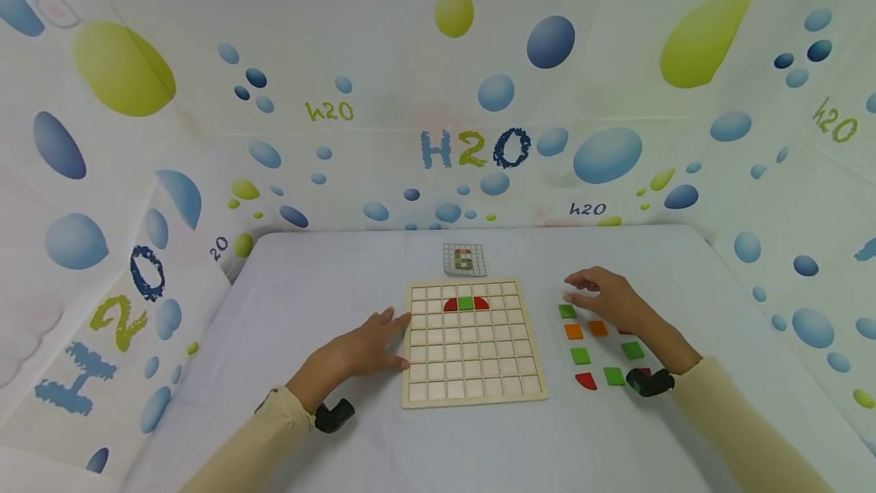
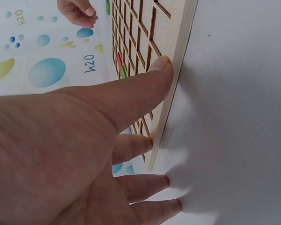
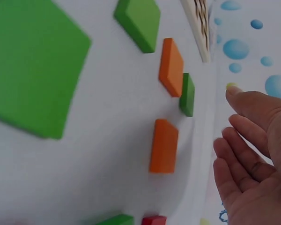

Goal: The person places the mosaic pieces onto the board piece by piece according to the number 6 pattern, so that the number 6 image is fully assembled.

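Observation:
A wooden grid board [image 1: 472, 398] lies on the white table. In its second row sit a green square tile [image 1: 466, 303] and, on either side, a red quarter-round tile [image 1: 450, 305] and another red quarter-round [image 1: 482, 303]. My left hand [image 1: 359, 345] touches the board's left edge, fingers spread; in the left wrist view the thumb [image 2: 157, 77] rests on the rim. My right hand [image 1: 605, 299] hovers above the loose tiles, near a green tile [image 1: 567, 311], fingers loosely bent around nothing. In the right wrist view its palm [image 3: 257, 197] holds no tile.
Loose tiles lie right of the board: orange squares [image 1: 573, 332], green squares [image 1: 580, 357] and red quarter-rounds [image 1: 585, 381], some partly hidden by the right arm. Behind the board lies a small pattern card [image 1: 464, 259]. A printed curtain [image 1: 383, 173] hangs behind the table.

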Demonstrator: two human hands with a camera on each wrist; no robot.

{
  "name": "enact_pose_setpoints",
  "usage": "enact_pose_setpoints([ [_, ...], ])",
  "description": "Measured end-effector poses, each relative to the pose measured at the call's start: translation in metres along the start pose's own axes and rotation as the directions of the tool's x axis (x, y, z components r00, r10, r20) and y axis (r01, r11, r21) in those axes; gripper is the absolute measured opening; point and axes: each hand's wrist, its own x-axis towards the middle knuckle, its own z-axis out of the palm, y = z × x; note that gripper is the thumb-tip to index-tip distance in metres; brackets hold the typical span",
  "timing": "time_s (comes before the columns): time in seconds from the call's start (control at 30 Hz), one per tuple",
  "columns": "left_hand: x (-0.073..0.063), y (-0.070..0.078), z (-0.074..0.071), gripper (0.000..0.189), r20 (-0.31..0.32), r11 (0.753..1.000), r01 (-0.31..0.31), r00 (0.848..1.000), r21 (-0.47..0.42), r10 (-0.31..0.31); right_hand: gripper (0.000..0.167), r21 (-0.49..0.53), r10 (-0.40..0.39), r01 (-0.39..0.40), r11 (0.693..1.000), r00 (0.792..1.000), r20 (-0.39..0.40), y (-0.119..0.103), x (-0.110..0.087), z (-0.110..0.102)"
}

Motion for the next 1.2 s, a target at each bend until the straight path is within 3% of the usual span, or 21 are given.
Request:
enact_pose_setpoints([
  [0.27, -0.002, 0.003, -0.002, 0.088, -0.004, 1.000, -0.006, 1.000, -0.004, 0.005, 0.041, 0.030, 0.042, -0.044, 0.999, 0.996, 0.085, 0.012, -0.006, 0.004],
  [0.7, -0.001, 0.002, 0.001, 0.088, -0.005, 1.000, 0.008, 1.000, -0.005, -0.008, 0.045, -0.009, 0.047, -0.046, 0.999, 0.993, 0.112, 0.016, -0.010, 0.007],
  [0.97, 0.000, 0.002, 0.001, 0.089, -0.002, 1.000, 0.017, 1.000, -0.008, -0.017, 0.036, -0.061, -0.035, 0.041, 0.997, 0.995, 0.098, 0.012, -0.012, 0.009],
  [1.2, -0.003, 0.004, -0.001, 0.088, -0.011, 1.000, 0.019, 1.000, -0.021, -0.019, 0.029, -0.082, -0.055, 0.063, 0.995, 0.994, 0.094, 0.011, -0.009, 0.011],
])
